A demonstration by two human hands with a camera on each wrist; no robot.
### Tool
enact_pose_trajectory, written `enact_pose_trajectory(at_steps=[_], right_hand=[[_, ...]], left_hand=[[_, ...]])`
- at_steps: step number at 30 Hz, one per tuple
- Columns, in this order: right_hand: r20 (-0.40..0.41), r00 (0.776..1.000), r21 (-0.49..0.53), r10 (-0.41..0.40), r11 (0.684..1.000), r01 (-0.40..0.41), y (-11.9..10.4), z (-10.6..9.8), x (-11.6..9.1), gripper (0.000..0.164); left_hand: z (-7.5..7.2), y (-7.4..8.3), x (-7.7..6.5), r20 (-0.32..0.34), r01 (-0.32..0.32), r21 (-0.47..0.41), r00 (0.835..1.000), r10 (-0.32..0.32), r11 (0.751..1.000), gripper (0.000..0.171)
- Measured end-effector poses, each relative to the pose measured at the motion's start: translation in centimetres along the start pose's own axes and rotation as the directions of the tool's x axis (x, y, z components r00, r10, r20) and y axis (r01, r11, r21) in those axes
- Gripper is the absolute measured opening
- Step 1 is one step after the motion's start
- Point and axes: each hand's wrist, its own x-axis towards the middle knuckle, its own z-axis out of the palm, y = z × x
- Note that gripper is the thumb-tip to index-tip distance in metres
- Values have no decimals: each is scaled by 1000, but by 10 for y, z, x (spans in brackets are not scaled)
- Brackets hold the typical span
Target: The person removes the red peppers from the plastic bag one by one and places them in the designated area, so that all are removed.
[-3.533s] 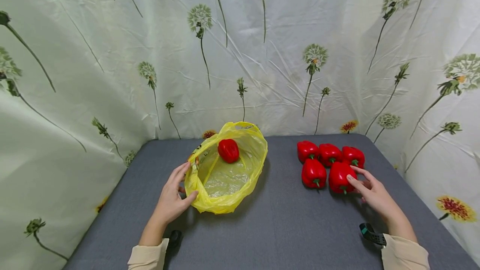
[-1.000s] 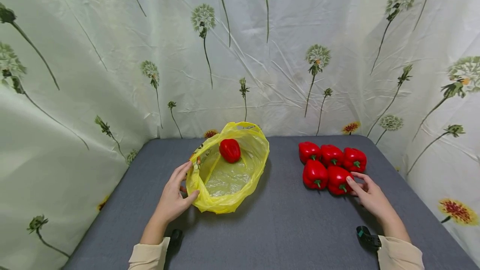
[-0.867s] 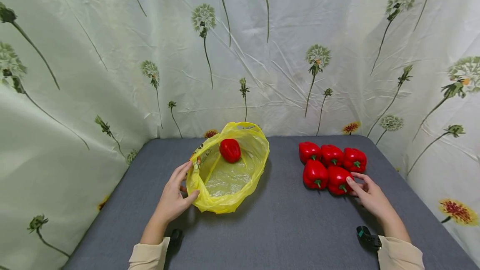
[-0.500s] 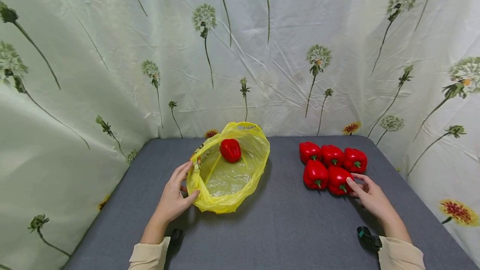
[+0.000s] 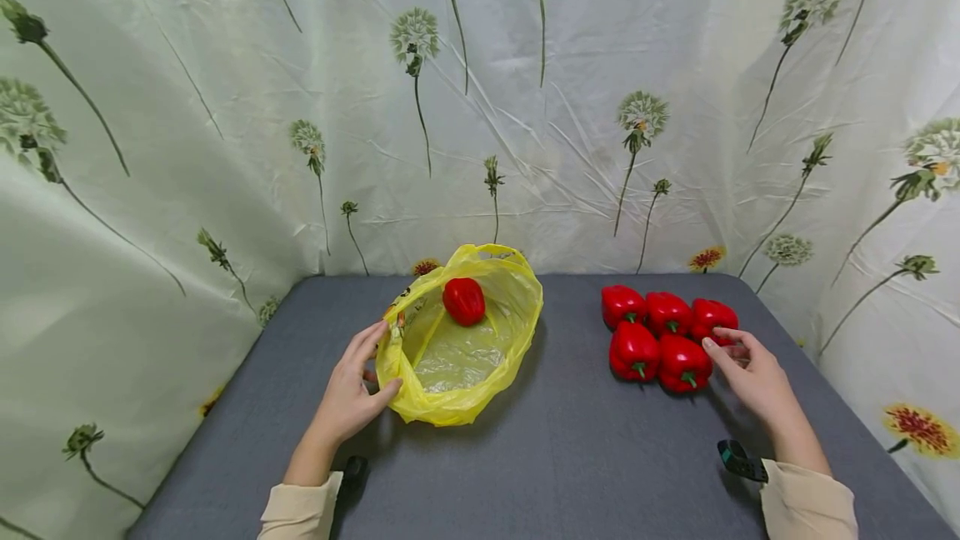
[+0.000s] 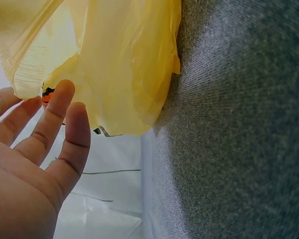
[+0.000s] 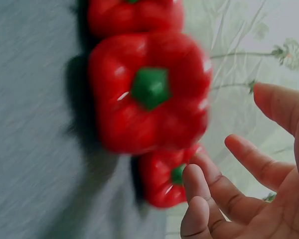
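A yellow plastic bag [image 5: 517,340] stands with its mouth wide, one red bell pepper [image 5: 464,302] inside at the back. My left hand [image 5: 349,394] lies against the bag's left side, fingers and thumb spread along the rim; the left wrist view shows its fingers [image 6: 55,117] relaxed by the thin plastic. To the right, several red bell peppers with green stems form two rows. My right hand [image 5: 753,377] hovers by the front right bell pepper [image 5: 683,363], holding nothing. Its fingertips overlap the back right bell pepper [image 5: 711,317] in the head view, apart from the front one in the right wrist view.
The peppers and bag rest on a dark grey table [image 5: 570,457]. A pale curtain [image 5: 525,132] printed with dandelions hangs behind and along both sides. A black device [image 5: 738,461] is strapped at the right wrist, another [image 5: 352,473] at the left.
Earlier my right hand pinched the front right pepper and set it closer to its neighbour; now it has let go and moved up and back. My left hand stays at the bag.
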Motion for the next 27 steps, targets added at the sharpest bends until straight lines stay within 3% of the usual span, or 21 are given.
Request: enact_pose_trajectory(at_steps=[6, 16, 27], right_hand=[[-8, 999, 2, -51, 999, 51, -32, -1, 9, 61], [120, 984, 61, -134, 990, 128, -96, 11, 27, 62], [236, 948, 78, -212, 977, 199, -149, 42, 47, 57]], left_hand=[[1, 0, 0, 4, 8, 6, 1000, -8, 1000, 83], [2, 0, 1, 3, 2, 4, 1000, -2, 1000, 84], [2, -2, 0, 7, -1, 1, 1000, 1, 1000, 84]])
